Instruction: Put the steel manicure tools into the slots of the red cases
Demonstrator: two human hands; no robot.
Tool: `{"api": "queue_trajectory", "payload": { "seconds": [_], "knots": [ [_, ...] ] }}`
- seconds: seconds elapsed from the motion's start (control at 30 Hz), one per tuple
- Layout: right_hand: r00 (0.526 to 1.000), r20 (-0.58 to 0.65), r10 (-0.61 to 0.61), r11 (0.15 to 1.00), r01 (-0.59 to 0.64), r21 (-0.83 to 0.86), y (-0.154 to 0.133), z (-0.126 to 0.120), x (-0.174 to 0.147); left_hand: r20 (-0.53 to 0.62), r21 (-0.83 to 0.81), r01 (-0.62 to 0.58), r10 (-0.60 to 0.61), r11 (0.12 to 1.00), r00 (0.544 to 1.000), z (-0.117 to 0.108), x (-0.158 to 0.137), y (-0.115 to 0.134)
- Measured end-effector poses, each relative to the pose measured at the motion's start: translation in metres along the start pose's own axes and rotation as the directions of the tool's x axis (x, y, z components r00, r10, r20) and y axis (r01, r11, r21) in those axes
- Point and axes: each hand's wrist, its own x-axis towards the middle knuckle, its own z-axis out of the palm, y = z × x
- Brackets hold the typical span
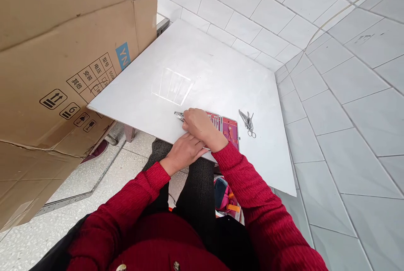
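Because the open manicure case lies right at the table's front edge, a small push toward the person's lap could, in my judgement, tip it off and spill its contents. The likeliest cause is the right sleeve, which passes across the case and could drag it. The metal tools just beyond the right hand's fingertips might also be knocked or slide, and pointed ends among them could prick a finger, since the two hands overlap and screen each other.

The right hand is palm down with its fingers curled; whether it grips those tools cannot be made out. The left hand sits below it at the front edge, fingers tucked under the right wrist and thumb apart; what it holds, if anything, is hidden.

The case lies to the right of both hands, partly covered by the right wrist, its reddish lining facing up. Farther right, toward the table's right edge, is a loose pile of metal implements, including scissors.
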Motion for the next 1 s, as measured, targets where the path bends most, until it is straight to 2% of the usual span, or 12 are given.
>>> {"api": "queue_trajectory", "payload": {
  "seconds": [0.13, 0.27, 0.4, 0.6, 0.83, 1.0],
  "knots": [
    [0.999, -0.038, 0.032, 0.999, -0.030, 0.045, 0.005, -0.001, -0.007, -0.022, -0.010, 0.002, -0.002, 1.000, 1.000, -0.003, 0.003, 0.001],
    [0.989, -0.116, 0.088, 0.988, -0.072, 0.135, 0.021, 0.000, -0.021, 0.023, -0.075, 0.002, 0.000, 0.997, 1.000, -0.006, 0.007, 0.001],
    [0.969, -0.198, 0.150, 0.966, -0.101, 0.238, 0.042, 0.004, -0.043, 0.027, -0.091, 0.004, -0.002, 0.996, 1.000, -0.004, 0.006, -0.001],
    [0.962, -0.210, 0.176, 0.940, -0.101, 0.325, 0.062, 0.014, -0.084, 0.044, -0.074, 0.000, 0.003, 0.997, 0.999, -0.001, 0.005, -0.005],
    [0.989, -0.113, 0.093, 0.981, -0.071, 0.180, 0.066, 0.018, -0.125, 0.023, -0.042, -0.015, 0.016, 0.999, 1.000, 0.000, 0.005, -0.006],
    [0.999, 0.009, 0.054, 0.998, -0.054, 0.013, 0.061, 0.011, -0.134, 0.036, -0.046, -0.011, 0.012, 0.999, 0.999, 0.000, 0.006, -0.006]
  ]
}}
